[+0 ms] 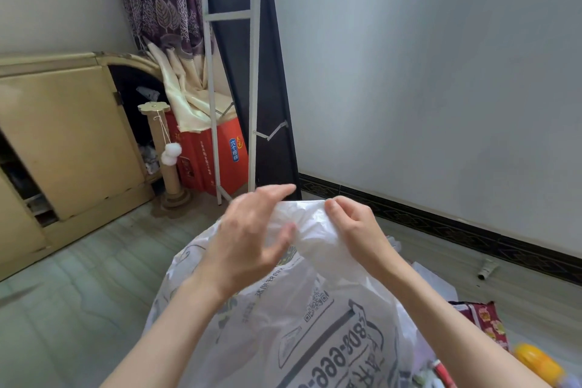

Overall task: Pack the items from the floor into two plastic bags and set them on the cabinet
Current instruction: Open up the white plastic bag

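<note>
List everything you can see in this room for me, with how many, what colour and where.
plastic bag: one, white with grey print, front centre, top bunched between the hands
cabinet: one, cream yellow, left against the wall
scratching post: one, tan cardboard with white pompoms, beside the cabinet
red box: one, red with a blue label, in the corner under the curtain
curtain: one, purple and cream with a leaf print, upper left
metal frame: one, pale grey, leaning on a dark panel
red packet: one, red patterned, floor at right
yellow item: one, bottom right, cut off by the frame edge
left hand: fingers loose over the bag's top
right hand: pinching the bag's top
</note>
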Tool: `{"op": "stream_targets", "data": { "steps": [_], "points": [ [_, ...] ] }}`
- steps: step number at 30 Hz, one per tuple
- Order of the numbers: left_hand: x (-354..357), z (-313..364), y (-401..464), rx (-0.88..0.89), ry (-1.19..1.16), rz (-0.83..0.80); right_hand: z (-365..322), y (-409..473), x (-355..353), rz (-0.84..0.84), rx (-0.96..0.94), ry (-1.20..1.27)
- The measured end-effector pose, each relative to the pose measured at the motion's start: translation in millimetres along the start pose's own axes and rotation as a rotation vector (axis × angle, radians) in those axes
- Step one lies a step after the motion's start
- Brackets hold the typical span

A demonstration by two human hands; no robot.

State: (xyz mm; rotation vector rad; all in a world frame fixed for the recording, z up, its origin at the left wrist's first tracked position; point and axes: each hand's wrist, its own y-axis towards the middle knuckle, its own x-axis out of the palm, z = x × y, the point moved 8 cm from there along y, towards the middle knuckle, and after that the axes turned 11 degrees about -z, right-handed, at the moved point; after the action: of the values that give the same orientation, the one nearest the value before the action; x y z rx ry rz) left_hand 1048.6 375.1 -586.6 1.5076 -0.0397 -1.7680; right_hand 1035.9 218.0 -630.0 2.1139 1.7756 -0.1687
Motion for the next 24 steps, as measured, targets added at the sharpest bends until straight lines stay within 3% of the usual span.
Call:
{"op": "stream_targets", "data": {
  "steps": [2, 4, 6, 8, 11, 13, 18, 24],
  "points": [
    [16, 11, 0, 0.055, -0.002, -0.118, -1, 1, 1, -0.046, 0.014, 0.18],
    [21, 11, 0, 0.041, 0.025, -0.153, -1, 3, 1, -0.087, 0.032, 0.207],
    [19, 10, 3, 0.035, 0.09, -0.144, -3, 4, -7, -0.06, 0.004, -0.032],
    [20, 7, 4, 0.041, 0.086, -0.141, -8, 3, -21, 0.072, -0.057, -0.361],
    [12, -8, 3, -0.075, -0.02, -0.024, -12, -7, -38, 0.231, -0.119, -0.476],
    [4, -25, 0, -0.222, -0.122, 0.077, -16, -16, -34, 0.217, -0.197, -0.505],
    [0, -41, 0, -0.388, -0.365, 0.165, -19, -30, 4, 0.215, -0.235, -0.967],
    [5, -36, 3, -0.44, -0.57, 0.066, -10, -24, -26, 0.387, -0.173, -0.819]
  ]
}}
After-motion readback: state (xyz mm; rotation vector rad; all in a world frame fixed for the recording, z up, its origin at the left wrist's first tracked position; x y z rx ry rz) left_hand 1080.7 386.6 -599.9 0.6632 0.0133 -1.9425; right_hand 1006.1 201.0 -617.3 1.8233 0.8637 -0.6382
